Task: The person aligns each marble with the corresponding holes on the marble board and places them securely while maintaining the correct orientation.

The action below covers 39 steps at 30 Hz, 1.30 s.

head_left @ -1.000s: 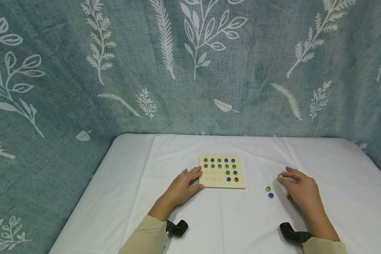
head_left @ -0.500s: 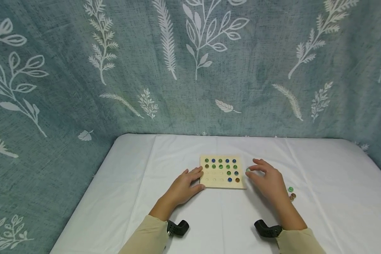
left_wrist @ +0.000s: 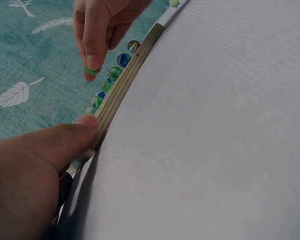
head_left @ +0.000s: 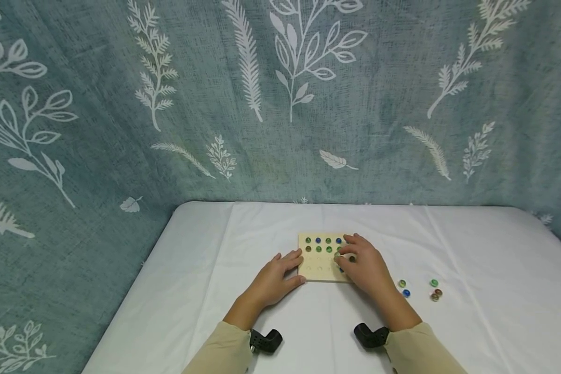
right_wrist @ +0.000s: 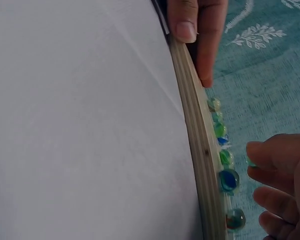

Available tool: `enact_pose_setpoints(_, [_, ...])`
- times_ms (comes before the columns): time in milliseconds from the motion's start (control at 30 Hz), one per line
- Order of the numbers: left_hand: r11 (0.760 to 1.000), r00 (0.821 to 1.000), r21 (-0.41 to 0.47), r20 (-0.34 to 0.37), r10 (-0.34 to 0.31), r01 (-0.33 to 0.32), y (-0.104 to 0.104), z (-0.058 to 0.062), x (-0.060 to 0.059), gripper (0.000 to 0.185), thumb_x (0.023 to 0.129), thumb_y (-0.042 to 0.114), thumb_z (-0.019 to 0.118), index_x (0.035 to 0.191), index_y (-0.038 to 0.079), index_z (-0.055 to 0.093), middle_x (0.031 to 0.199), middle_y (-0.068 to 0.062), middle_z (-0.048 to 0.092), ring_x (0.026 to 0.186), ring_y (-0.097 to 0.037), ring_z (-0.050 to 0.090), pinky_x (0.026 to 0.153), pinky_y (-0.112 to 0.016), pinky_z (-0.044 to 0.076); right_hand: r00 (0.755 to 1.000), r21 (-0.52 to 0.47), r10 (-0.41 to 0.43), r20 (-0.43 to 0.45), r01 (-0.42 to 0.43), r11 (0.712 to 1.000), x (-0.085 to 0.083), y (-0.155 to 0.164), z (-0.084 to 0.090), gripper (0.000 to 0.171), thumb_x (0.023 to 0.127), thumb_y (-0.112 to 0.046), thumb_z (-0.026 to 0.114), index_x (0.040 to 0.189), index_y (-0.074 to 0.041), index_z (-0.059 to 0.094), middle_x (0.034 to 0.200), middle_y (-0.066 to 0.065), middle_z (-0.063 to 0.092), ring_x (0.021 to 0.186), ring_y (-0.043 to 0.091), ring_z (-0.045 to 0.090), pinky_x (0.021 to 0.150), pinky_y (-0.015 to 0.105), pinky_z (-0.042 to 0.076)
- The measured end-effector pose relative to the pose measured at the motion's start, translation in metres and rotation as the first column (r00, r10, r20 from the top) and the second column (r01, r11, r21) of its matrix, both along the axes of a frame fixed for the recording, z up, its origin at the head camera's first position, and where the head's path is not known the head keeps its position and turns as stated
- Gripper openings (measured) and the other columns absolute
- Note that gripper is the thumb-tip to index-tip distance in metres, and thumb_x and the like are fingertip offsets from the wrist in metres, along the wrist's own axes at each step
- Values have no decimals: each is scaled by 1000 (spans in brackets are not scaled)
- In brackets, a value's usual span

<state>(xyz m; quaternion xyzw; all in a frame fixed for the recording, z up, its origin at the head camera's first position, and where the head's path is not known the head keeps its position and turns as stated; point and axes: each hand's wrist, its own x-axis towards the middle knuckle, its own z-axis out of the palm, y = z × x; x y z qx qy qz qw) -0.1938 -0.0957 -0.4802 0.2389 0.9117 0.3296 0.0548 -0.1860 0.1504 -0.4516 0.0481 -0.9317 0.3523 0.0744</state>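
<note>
A pale wooden board (head_left: 312, 277) with rows of round hollows lies on the white-covered table. Glass marbles (head_left: 329, 249) sit in its two far rows; several hollows at the near left hold none. My left hand (head_left: 273, 280) rests at the board's left side, its thumb (left_wrist: 80, 135) against the near edge and straight fingers touching the rim. Over the board's right part, my right hand (head_left: 366, 267) pinches a green marble (left_wrist: 92, 71) between thumb and finger, slightly above the surface. That hand hides some of the right-side marbles in the head view.
Right of the board lie a yellow-green marble (head_left: 402, 283) and a blue marble (head_left: 406, 293). Farther right are a green marble (head_left: 434, 283) and two brownish marbles (head_left: 438, 293). A leaf-patterned teal curtain (head_left: 262, 156) hangs behind the table.
My right hand has carried the green marble leftward from the loose marbles to above the board, uncovering the ones at right. My left hand has stayed at the board's edge.
</note>
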Motion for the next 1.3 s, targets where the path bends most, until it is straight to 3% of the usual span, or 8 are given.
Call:
enact_pose_setpoints(500, [1000, 1000, -2, -8, -12, 12, 0, -2, 0, 60, 94, 40, 65, 146, 15, 49, 157, 8, 37, 146, -13, 33, 126, -39, 20, 999, 207, 45, 17, -48, 977, -8, -17, 0, 15, 86, -19, 74, 94, -7, 77, 146, 18, 50, 145, 40, 29, 113, 61, 36])
enact_pose_setpoints(967, [1000, 1000, -1, -11, -1, 1, 0, -2, 0, 60, 94, 41, 65, 146, 16, 50, 156, 9, 37, 147, -17, 32, 125, -41, 22, 999, 213, 48, -4, -46, 976, -5, -17, 4, 16, 86, -20, 74, 95, -6, 77, 145, 19, 51, 144, 41, 31, 111, 61, 38])
enact_pose_setpoints(1300, [1000, 1000, -12, -21, -6, 6, 0, -3, 0, 59, 94, 39, 66, 146, 15, 50, 157, 9, 37, 146, -12, 32, 126, -38, 20, 999, 169, 35, 31, -40, 985, 4, 19, 22, 25, 89, -21, 70, 105, -2, 75, 149, 20, 45, 146, 41, 26, 113, 64, 34])
